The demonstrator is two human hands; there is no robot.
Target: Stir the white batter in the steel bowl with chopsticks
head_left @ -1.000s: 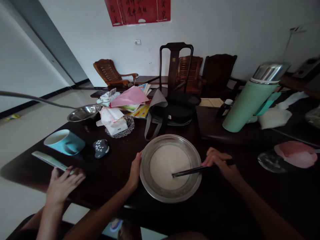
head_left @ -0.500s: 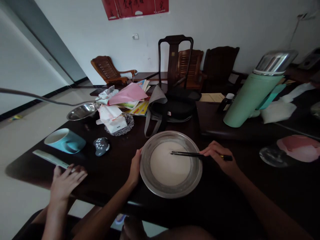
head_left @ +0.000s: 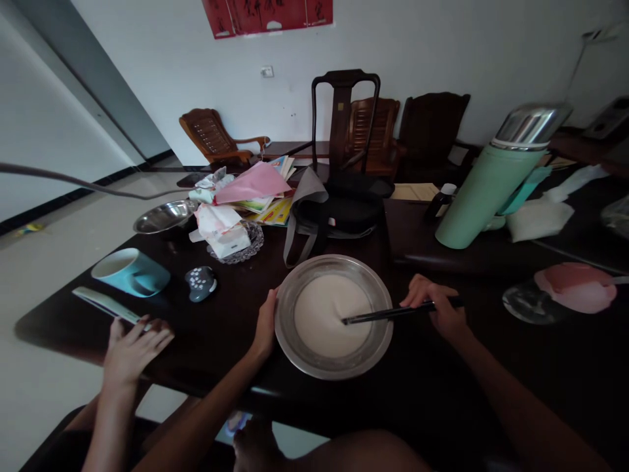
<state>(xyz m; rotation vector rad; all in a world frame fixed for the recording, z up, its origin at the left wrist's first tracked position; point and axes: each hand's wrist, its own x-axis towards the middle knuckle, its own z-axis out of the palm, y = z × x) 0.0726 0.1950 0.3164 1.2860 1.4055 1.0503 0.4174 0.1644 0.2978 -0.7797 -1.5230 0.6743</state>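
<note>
A round metal bowl (head_left: 285, 331) stands near the table's front edge. Pale, creamy liquid (head_left: 324, 321) fills its bottom, with a small swirl on the surface. My left hand (head_left: 266, 324) grips the bowl's left rim, its fingers partly hidden behind the side. In my right hand (head_left: 437, 305) are dark chopsticks (head_left: 378, 314), held slantwise over the right rim. Their tips dip into the liquid a little right of the middle.
At left another person's hand (head_left: 135, 347) rests on a pale flat object (head_left: 101, 303), near a blue mug (head_left: 132, 272) and a grey game controller (head_left: 200, 283). Behind lie a second metal bowl (head_left: 164, 218), tissues (head_left: 228, 239) and a black bag (head_left: 339, 213). A green thermos (head_left: 486, 190) stands right.
My right hand has moved the chopstick tips through the liquid, first away from me, then back nearer and slightly right. My left hand stays on the bowl's rim.
</note>
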